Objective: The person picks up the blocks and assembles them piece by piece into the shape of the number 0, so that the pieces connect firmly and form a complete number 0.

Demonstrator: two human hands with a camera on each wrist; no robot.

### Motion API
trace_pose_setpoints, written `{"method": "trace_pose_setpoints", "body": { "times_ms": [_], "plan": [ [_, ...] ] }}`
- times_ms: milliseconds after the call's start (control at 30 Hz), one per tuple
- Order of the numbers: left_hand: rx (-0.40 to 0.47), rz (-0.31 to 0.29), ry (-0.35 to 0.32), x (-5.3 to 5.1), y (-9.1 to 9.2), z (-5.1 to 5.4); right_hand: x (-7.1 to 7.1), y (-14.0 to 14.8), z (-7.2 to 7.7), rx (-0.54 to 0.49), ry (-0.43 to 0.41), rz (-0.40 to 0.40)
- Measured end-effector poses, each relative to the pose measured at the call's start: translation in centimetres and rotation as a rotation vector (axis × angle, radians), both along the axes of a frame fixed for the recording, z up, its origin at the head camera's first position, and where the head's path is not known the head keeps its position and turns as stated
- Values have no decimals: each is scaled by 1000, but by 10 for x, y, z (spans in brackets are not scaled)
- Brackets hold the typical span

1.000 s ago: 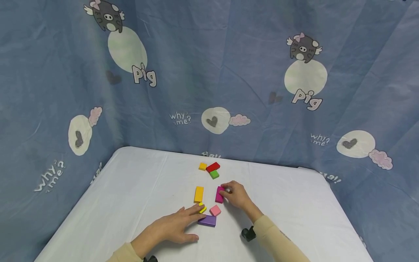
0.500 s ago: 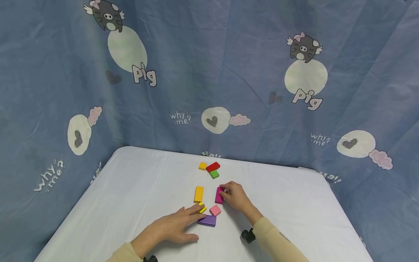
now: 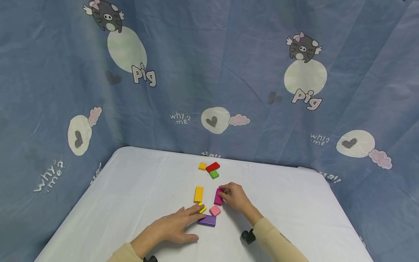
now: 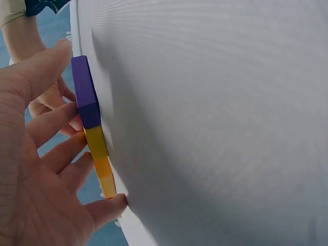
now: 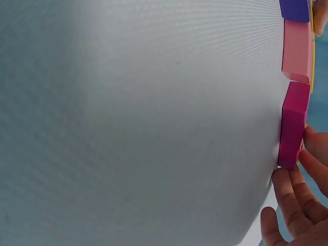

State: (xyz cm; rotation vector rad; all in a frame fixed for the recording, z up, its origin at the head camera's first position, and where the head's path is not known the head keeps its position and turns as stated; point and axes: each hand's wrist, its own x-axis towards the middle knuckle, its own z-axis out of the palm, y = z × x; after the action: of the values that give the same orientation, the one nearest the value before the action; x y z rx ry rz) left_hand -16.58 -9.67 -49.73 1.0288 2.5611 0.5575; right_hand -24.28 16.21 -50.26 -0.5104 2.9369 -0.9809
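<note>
From where I stood, the magenta block (image 3: 217, 196) lay flat on the white-covered table (image 3: 284, 200), just beyond the pink block (image 3: 215, 210), with the right hand (image 3: 237, 197) pinching it at the far end and along its right edge. The left hand (image 3: 175, 225) was spread, its fingertips on the yellow block (image 3: 203, 210) and the purple block (image 3: 208, 221). The magenta piece looked light, stiff and hardly fragile, perhaps slightly slick, and best held by its long sides.
</note>
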Motion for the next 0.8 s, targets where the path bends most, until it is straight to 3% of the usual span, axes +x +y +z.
{"method": "trace_pose_setpoints", "body": {
  "times_ms": [800],
  "plan": [
    [2,0,3,-1,0,-3,1,4,1,-27,-20,37]
  ]
}}
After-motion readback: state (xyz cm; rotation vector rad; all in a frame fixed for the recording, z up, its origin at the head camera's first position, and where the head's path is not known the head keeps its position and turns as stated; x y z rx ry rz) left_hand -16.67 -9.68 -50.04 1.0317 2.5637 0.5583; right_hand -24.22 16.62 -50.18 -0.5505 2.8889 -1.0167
